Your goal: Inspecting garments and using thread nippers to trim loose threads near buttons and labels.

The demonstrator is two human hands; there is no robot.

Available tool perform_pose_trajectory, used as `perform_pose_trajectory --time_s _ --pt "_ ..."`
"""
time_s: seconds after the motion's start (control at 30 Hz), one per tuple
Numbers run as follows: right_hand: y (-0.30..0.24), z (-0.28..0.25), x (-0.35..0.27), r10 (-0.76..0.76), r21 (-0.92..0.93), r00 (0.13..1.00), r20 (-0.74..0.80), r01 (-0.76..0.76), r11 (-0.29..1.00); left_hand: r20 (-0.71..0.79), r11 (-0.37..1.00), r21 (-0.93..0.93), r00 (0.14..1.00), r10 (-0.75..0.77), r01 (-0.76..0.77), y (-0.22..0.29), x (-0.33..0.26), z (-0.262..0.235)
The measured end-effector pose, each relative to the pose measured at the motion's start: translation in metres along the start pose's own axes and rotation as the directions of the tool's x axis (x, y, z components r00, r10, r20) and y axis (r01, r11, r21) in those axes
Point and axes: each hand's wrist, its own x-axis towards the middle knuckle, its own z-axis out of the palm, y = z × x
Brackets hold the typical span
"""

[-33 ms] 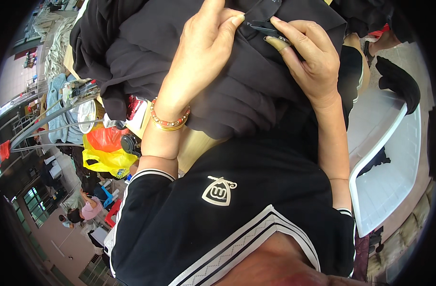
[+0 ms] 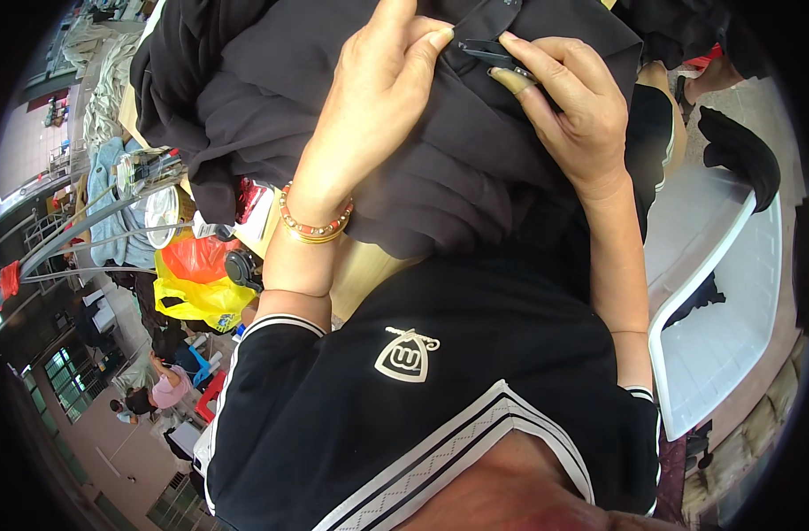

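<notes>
Black creased cloth [image 2: 272, 115], slim snips [image 2: 503, 60]

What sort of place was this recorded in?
Probably a garment workshop: dark cloth spreads over a pale table, the right hand holds what look like small snips, and a white bin has black fabric draped over its rim.

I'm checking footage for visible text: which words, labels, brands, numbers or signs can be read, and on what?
Black shirt: pale shield-shaped emblem with a letter-like mark, not copied here.
Yellow plastic bag: small print, too small to read.
Black fabric: pale specks, too small to read.
No other text is legible.
</notes>
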Motion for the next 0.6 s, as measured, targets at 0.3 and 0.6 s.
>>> perform_pose_trajectory --time_s 0.3,0.6 --pt "0.0 0.005 -0.003 -0.011 -0.014 1.0 -0.011 0.011 1.0 0.03 0.999 -0.023 0.999 0.027 -0.026 -0.003 -0.001 0.001" --pt "0.005 0.01 0.002 -0.011 0.009 0.999 -0.031 0.012 1.0 -0.183 0.722 0.168 0.741 -0.647 0.672 0.042 0.017 0.012"
